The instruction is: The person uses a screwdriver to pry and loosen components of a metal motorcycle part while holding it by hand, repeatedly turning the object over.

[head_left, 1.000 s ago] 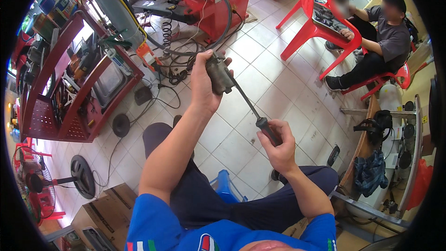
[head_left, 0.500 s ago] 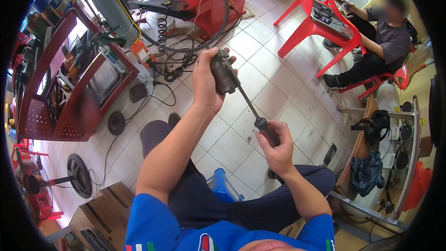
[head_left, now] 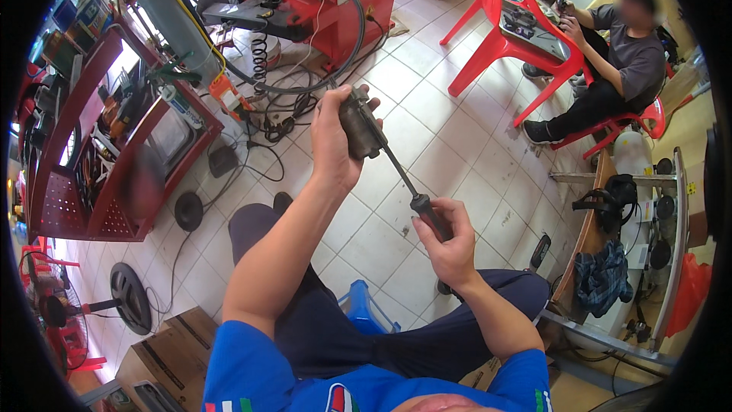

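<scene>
My left hand (head_left: 334, 137) is wrapped round a cylindrical, dirty grey-brown metal motor (head_left: 358, 130), raised above the floor in front of me. In my right hand (head_left: 451, 244) is the dark handle of a long-shafted screwdriver (head_left: 402, 173). The shaft slants up and left, and its far end lies against the motor's right side. Where exactly the tip sits cannot be made out. The fingers of my right hand curl about the handle, partly hiding it.
A dark red tool rack (head_left: 114, 206) stands at the left. Cables and a red machine (head_left: 343, 19) lie ahead. At the upper right, a person (head_left: 629, 53) sits behind a red plastic chair (head_left: 496, 49) bearing parts. A blue stool (head_left: 364, 309) is between my legs; a bench (head_left: 583, 236) stands at right.
Both hands have shifted slightly left with the motor and screwdriver, and the view has turned a little. The seated person's hands have come together, holding a small dark thing.
</scene>
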{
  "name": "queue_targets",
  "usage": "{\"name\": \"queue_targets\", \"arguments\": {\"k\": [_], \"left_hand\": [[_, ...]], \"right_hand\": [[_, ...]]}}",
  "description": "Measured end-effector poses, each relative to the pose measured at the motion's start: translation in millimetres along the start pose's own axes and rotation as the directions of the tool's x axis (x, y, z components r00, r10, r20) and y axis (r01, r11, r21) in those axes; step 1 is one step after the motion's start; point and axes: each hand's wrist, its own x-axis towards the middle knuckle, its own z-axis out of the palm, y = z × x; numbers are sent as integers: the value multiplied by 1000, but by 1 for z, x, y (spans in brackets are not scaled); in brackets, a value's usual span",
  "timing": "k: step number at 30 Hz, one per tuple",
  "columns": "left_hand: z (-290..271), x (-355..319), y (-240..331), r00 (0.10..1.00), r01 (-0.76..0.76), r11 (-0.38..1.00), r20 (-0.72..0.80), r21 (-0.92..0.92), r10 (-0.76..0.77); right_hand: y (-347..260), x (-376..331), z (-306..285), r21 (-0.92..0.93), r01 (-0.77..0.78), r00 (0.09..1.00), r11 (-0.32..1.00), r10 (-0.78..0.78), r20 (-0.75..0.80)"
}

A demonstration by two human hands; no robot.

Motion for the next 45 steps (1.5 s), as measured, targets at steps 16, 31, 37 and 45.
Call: {"name": "queue_targets", "arguments": {"k": [16,31,37,45], "left_hand": [[1,-4,2,998,-67,997,-14,26,68],[5,-9,6,992,-126,990,-14,68,128],[5,-8,6,991,-137,987,6,81,137],[-1,0,1,995,-103,991,21,85,102]], "right_hand": [[-2,-2,-2,76,-42,999,996,43,-5],[1,0,-3,118,-14,998,993,21,-53],[-7,6,-1,249,-306,948,919,271,167],[-10,12,-17,326,-484,843,812,332,423]]}}
